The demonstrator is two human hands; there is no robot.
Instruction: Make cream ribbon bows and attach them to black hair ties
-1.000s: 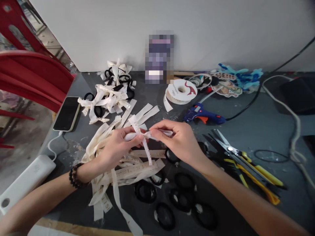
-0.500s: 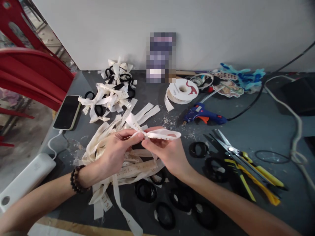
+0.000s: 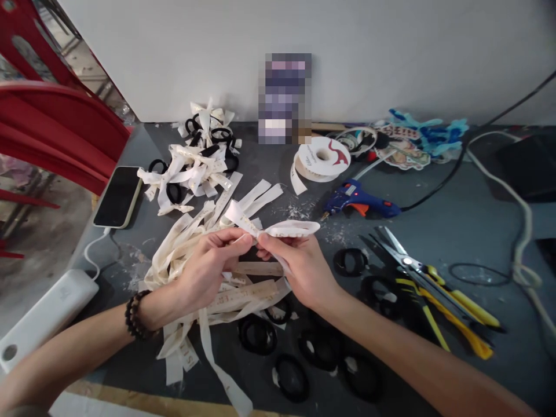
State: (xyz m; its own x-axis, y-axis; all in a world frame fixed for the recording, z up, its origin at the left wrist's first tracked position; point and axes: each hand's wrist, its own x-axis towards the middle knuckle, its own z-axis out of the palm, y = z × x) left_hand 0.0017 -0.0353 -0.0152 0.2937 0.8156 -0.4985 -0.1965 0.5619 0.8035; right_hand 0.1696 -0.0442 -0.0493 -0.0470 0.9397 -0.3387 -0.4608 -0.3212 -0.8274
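Observation:
Between my two hands is a white ribbon (image 3: 295, 229) with gold lettering, folded into a loop that points right and a second fold rising at upper left. My left hand (image 3: 217, 255) pinches it at the middle between thumb and fingers. Close against it, my right hand (image 3: 304, 266) grips the ribbon just below the right loop, its thumb near the centre. Under both hands lies a heap of cut ribbon strips (image 3: 243, 299). Black hair ties (image 3: 257, 336) lie in front, several with a pale patch on them. Finished-looking ribbon bows (image 3: 191, 171) on black hair ties are piled at the back left.
A ribbon spool (image 3: 324, 157) and a blue glue gun (image 3: 356, 200) with its cord lie behind to the right. Scissors (image 3: 408, 262) and yellow-handled tools (image 3: 473, 341) lie right. A phone (image 3: 118, 197) is wired to a white power bank (image 3: 47, 318) at left, near a red chair (image 3: 52, 127).
My right thumb has shifted up onto the ribbon's centre, and the right loop has flattened and tilted slightly upward. My left hand keeps its pinch in about the same place.

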